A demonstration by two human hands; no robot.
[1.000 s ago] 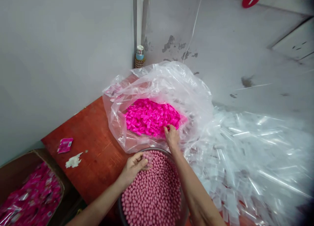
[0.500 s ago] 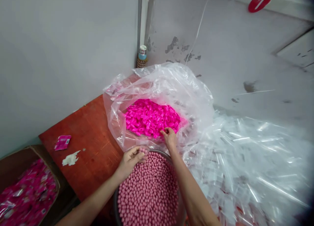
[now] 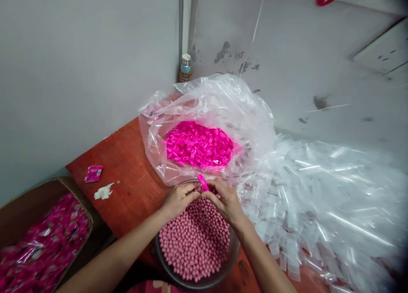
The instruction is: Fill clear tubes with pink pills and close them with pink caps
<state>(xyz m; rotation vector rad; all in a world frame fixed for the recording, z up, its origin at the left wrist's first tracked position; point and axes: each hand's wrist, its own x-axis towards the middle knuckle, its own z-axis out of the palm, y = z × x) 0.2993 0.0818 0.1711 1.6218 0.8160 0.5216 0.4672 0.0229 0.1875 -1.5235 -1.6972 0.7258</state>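
Observation:
Both hands meet above the far rim of a round metal bowl filled with small pink balls. My right hand pinches a bright pink plastic piece, which stands up between the two hands. My left hand has its fingers closed close beside that piece; what they hold, if anything, is hidden. Just beyond the hands, an open clear plastic bag holds a heap of similar bright pink pieces.
Many clear plastic sleeves cover the right side of the red table. A pink packet and a white scrap lie at left. A box of pink packets stands lower left. A bottle stands by the wall.
My right hand has moved back from the heap to beside my left hand, bringing a pink piece. My left hand has shifted slightly right. The view has moved a little.

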